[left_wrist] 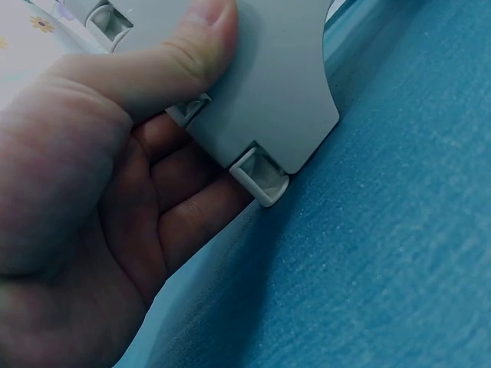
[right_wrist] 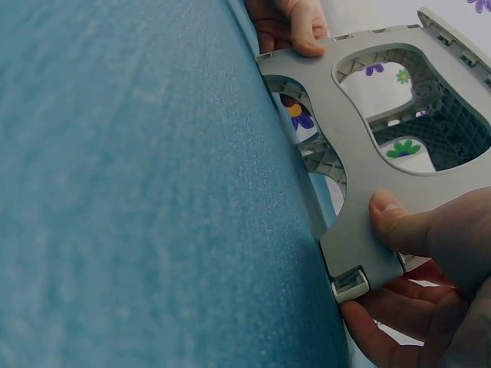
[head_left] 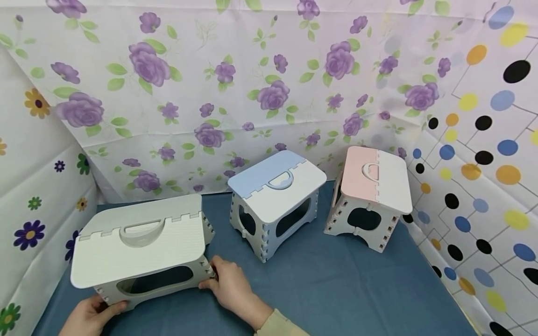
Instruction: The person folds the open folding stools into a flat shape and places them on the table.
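A white folding step stool (head_left: pixel 138 252) stands unfolded at the left of the table, its carry handle in the middle of the top. My left hand (head_left: pixel 90 315) grips its near left leg, thumb on the front panel and fingers curled behind the corner, as the left wrist view shows. At the near right leg my right hand (head_left: pixel 233 284) holds the corner, its thumb (right_wrist: pixel 395 218) on the front panel and its fingers around the side. In the right wrist view the stool's foot (right_wrist: pixel 351 285) is close to the tablecloth.
A blue-and-white folding stool (head_left: pixel 290 200) stands unfolded in the middle, close to the white one. Farther right is a pink-and-white folding stool (head_left: pixel 371 196). Blue cloth (head_left: pixel 336 289) covers the table. Patterned curtains (head_left: pixel 252 93) hang behind and at both sides.
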`<state>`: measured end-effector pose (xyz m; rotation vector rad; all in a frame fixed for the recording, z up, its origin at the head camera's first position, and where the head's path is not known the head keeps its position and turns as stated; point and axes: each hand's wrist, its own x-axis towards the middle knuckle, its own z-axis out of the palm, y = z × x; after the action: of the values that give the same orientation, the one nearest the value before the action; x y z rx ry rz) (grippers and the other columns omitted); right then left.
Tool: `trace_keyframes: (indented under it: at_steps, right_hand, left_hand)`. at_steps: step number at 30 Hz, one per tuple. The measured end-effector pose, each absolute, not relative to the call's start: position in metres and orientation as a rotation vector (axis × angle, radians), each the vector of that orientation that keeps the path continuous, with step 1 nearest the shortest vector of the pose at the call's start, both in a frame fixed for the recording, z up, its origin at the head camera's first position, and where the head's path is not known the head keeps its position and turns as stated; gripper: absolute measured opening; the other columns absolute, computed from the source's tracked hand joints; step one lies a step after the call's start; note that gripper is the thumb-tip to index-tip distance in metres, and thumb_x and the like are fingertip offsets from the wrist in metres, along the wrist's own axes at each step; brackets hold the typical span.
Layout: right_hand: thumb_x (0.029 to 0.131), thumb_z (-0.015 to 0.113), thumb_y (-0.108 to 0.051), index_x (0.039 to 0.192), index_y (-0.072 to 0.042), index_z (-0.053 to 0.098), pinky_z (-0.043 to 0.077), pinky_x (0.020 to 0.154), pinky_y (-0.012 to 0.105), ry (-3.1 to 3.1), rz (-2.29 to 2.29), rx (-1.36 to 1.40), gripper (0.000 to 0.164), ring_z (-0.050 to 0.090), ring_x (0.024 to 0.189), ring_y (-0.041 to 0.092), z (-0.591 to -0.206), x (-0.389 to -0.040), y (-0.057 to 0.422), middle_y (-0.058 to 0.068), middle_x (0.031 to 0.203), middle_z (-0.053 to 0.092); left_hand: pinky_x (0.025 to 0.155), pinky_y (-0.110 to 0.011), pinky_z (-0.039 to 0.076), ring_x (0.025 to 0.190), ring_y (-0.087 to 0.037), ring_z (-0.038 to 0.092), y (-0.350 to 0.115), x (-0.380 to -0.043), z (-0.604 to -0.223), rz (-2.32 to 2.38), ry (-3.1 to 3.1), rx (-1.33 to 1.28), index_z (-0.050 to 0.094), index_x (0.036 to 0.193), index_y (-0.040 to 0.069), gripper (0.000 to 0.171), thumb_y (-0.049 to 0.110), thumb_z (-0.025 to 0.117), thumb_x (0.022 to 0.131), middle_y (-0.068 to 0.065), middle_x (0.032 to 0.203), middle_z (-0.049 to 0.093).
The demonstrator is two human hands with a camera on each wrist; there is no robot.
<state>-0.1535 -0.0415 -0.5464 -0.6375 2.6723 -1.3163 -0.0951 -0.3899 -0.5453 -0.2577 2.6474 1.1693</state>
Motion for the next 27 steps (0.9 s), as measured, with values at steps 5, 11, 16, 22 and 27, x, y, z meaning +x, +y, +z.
trace_keyframes:
  at_steps: [5, 11, 16, 22, 27]
  right_hand:
    - [0.092, 0.085, -0.036, 0.106, -0.018, 0.066, 0.045, 0.056, 0.021, 2.683, -1.307, -0.648, 0.030, 0.055, 0.068, -0.002, -0.5468, -0.1532, -0.0412, -0.012, 0.083, 0.062]
    - [0.092, 0.085, -0.036, 0.105, -0.018, 0.066, 0.044, 0.056, 0.021, 2.707, -1.286, -0.659, 0.030, 0.055, 0.068, -0.002, -0.5482, -0.1540, -0.0413, -0.012, 0.083, 0.063]
    - [0.092, 0.085, -0.037, 0.105, -0.018, 0.066, 0.044, 0.056, 0.020, 2.709, -1.278, -0.671, 0.030, 0.055, 0.068, -0.003, -0.5490, -0.1545, -0.0411, -0.012, 0.083, 0.063]
    - [0.092, 0.085, -0.037, 0.105, -0.018, 0.066, 0.044, 0.056, 0.021, 2.711, -1.271, -0.665, 0.029, 0.054, 0.068, -0.002, -0.5482, -0.1551, -0.0410, -0.013, 0.083, 0.063]
    - [0.093, 0.085, -0.037, 0.105, -0.018, 0.066, 0.043, 0.055, 0.021, 2.718, -1.258, -0.671, 0.029, 0.053, 0.067, -0.002, -0.5480, -0.1551, -0.0411, -0.013, 0.082, 0.062]
  left_hand:
    - [0.065, -0.031, 0.050, 0.073, -0.017, 0.063, -0.3898, -0.0955, -0.5445, 1.176, 2.628, -0.267, 0.068, 0.125, -0.014, 0.038, 0.019, 0.070, 0.107, -0.011, 0.099, 0.077]
    - [0.065, -0.031, 0.050, 0.075, -0.016, 0.064, -0.3896, -0.0965, -0.5440, 1.178, 2.620, -0.272, 0.068, 0.124, -0.015, 0.040, 0.021, 0.069, 0.107, -0.012, 0.100, 0.077]
    - [0.066, -0.031, 0.050, 0.075, -0.016, 0.063, -0.3887, -0.0957, -0.5437, 1.191, 2.614, -0.275, 0.068, 0.124, -0.015, 0.039, 0.020, 0.069, 0.107, -0.013, 0.101, 0.077]
    - [0.064, -0.030, 0.048, 0.073, -0.016, 0.062, -0.3889, -0.0949, -0.5432, 1.198, 2.621, -0.268, 0.069, 0.123, -0.014, 0.036, 0.018, 0.069, 0.107, -0.012, 0.099, 0.077]
    - [0.065, -0.030, 0.048, 0.074, -0.014, 0.062, -0.3903, -0.0951, -0.5433, 1.205, 2.624, -0.248, 0.069, 0.124, -0.015, 0.036, 0.017, 0.069, 0.107, -0.014, 0.102, 0.077]
